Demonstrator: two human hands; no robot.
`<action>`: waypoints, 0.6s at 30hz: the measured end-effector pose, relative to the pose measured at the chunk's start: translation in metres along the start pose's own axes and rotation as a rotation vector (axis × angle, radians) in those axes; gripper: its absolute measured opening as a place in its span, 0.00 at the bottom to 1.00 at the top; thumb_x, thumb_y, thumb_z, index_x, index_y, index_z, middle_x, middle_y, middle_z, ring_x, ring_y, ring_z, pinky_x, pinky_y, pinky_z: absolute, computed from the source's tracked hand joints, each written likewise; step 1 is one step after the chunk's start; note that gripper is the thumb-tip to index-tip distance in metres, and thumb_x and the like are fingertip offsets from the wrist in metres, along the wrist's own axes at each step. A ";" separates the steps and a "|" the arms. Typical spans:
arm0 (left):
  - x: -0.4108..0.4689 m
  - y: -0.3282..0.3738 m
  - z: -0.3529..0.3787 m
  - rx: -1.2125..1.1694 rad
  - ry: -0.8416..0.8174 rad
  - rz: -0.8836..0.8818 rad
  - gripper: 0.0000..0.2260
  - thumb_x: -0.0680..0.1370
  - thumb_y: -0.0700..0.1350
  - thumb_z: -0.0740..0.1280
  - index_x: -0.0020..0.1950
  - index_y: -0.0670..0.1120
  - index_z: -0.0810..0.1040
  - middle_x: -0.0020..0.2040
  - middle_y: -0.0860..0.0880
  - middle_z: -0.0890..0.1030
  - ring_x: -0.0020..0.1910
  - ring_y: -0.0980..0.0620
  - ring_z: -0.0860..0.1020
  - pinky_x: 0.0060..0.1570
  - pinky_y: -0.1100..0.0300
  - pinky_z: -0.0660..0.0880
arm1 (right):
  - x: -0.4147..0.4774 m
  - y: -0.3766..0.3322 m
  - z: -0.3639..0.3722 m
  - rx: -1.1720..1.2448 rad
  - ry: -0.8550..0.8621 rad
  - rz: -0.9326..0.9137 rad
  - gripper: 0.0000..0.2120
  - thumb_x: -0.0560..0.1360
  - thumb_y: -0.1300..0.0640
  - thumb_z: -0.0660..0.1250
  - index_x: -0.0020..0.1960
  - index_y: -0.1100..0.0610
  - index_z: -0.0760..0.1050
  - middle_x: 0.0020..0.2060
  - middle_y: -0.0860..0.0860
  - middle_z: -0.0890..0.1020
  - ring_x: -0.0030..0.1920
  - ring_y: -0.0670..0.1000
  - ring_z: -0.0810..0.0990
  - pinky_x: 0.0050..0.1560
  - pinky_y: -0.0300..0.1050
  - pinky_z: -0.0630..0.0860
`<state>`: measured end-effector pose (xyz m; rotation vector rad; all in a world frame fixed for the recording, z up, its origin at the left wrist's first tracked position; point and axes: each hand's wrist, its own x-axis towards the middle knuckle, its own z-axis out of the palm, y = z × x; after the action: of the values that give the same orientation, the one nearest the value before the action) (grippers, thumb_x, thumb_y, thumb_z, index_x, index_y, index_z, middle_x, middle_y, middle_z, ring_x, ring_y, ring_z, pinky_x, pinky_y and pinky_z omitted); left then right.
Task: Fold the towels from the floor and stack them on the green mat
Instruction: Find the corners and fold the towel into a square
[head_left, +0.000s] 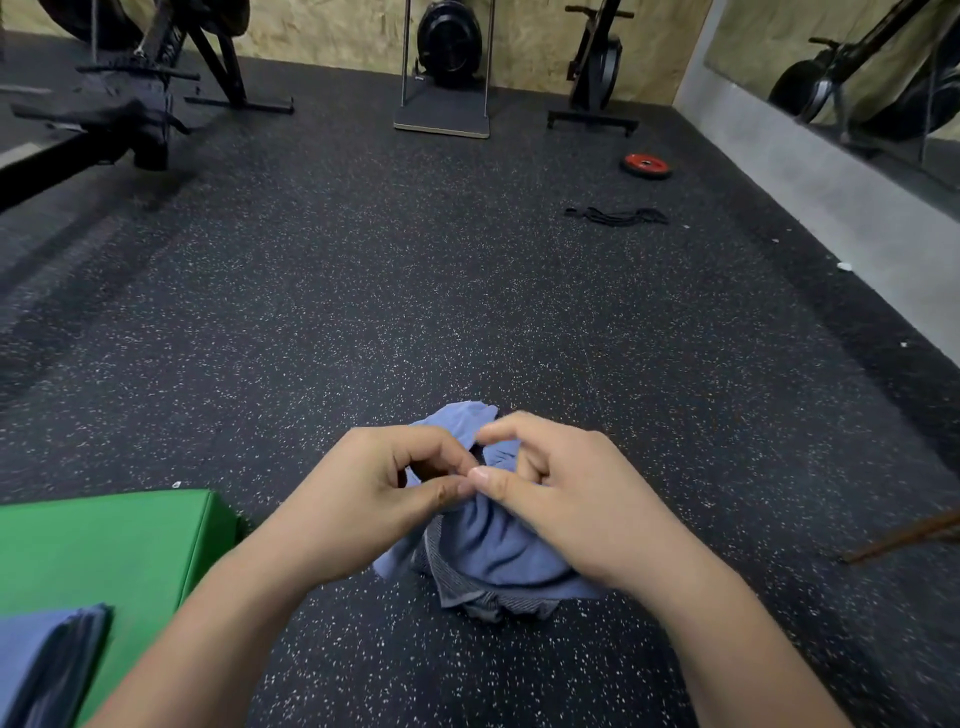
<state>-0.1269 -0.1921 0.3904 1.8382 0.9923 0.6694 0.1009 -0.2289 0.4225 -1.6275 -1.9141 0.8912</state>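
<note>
the two bare forearms reach in from the bottom edge, and the left hand (374, 499) and right hand (561, 499) meet over a crumpled blue towel (498, 551). each grip is clamped on the cloth: thumb and forefinger of both hands pinch the same bunched edge, thumb tips touching. the blue towel droops from that pinch in soft folds, and its lower part seems to rest on the floor (415, 312), just right of the green mat (130, 545). it looks light and limp and will likely sag wherever it is unsupported, so take it at two neighbouring corners along a hem. a folded blue stack (41, 654) lies on the mat, cut off by the frame's corner. the towel's corners are buried in the bunch, so i cannot tell which edge is held.
</note>
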 end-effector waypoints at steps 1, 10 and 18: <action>0.000 0.000 0.000 0.014 0.005 0.006 0.05 0.81 0.47 0.76 0.48 0.57 0.86 0.39 0.55 0.87 0.35 0.60 0.82 0.41 0.56 0.76 | 0.000 0.001 -0.001 0.005 -0.023 0.007 0.10 0.80 0.43 0.73 0.60 0.42 0.82 0.32 0.48 0.79 0.33 0.42 0.74 0.39 0.48 0.73; -0.002 0.000 0.003 0.007 0.061 0.040 0.05 0.79 0.45 0.78 0.47 0.55 0.85 0.39 0.55 0.85 0.34 0.62 0.75 0.38 0.63 0.71 | -0.001 0.000 0.002 -0.074 -0.164 0.031 0.03 0.81 0.45 0.70 0.53 0.41 0.80 0.27 0.45 0.72 0.30 0.44 0.68 0.33 0.45 0.64; -0.002 -0.005 0.003 0.092 0.029 0.038 0.07 0.77 0.47 0.80 0.43 0.53 0.83 0.37 0.58 0.83 0.34 0.62 0.75 0.37 0.63 0.71 | -0.004 -0.003 -0.001 -0.056 -0.029 0.019 0.07 0.79 0.51 0.69 0.42 0.49 0.77 0.31 0.51 0.76 0.32 0.45 0.69 0.37 0.51 0.70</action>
<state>-0.1280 -0.1941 0.3843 1.9368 1.0245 0.6845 0.1002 -0.2325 0.4262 -1.6757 -1.9624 0.8804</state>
